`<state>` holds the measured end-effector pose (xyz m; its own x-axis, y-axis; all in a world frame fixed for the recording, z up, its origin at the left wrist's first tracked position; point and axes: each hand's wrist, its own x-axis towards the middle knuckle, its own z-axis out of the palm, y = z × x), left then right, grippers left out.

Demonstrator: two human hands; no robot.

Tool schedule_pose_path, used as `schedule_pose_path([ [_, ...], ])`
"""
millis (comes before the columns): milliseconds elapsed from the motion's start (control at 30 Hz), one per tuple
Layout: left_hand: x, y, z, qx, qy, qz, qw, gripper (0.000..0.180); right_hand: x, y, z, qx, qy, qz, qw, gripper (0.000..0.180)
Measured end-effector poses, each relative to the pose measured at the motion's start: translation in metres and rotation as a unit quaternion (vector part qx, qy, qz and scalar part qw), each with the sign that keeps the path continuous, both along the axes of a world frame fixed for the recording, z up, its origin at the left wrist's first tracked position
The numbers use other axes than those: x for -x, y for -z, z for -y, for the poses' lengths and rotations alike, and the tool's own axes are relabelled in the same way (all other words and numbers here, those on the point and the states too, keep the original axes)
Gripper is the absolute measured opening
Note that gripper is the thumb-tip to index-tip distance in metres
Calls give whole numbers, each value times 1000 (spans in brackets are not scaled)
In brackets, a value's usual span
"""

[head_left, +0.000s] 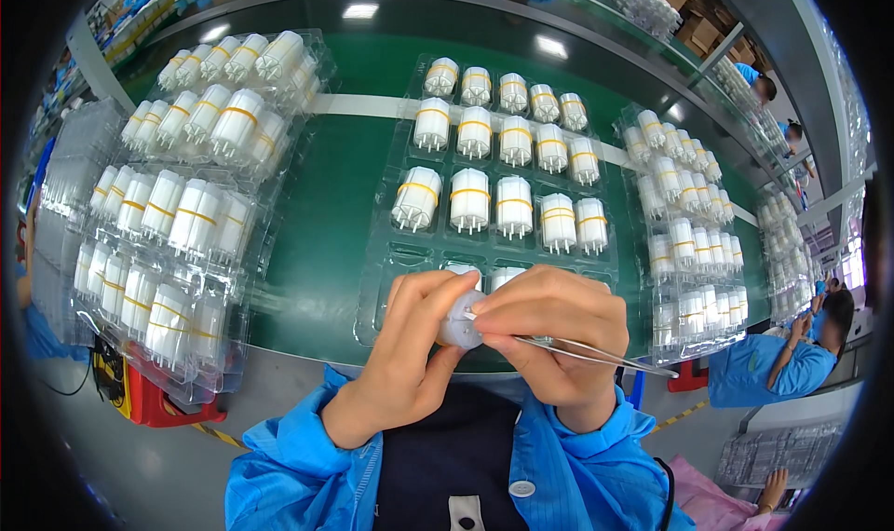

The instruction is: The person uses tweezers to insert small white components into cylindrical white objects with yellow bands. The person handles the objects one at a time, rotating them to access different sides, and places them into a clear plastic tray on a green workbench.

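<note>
My left hand [396, 359] is closed around a white cylindrical part [458, 331], with its round end turned up toward me. In my right hand [559, 321] is a pair of metal tweezers [619, 361], pointing away to the lower right. The right fingertips meet the part's round end and seem to pinch a small white piece there, too small to make out. Just beyond both hands lies a clear plastic tray [377, 293], its pockets holding rows of white pronged cylinders [469, 200] with yellow bands. My hands hide part of its nearest row.
Stacked clear trays full of similar cylinders stand at left [191, 214] and right [689, 242] on the green table [317, 205]. Empty trays [79, 177] are piled at the far left. A red stool [163, 396] is below. A co-worker in blue [773, 363] sits at right.
</note>
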<state>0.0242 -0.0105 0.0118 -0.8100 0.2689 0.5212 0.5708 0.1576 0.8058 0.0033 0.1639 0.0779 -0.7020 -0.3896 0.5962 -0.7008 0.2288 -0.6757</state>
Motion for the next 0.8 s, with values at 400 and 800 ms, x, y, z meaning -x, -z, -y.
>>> schedule_pose_path([
  [400,5,10,-8,-82,-75,-46,993,70,-20,21,7,266,8,129,955,18],
  [800,-2,10,-9,7,-122,-61,991,70,-22,33,15,221,49,110,968,17],
])
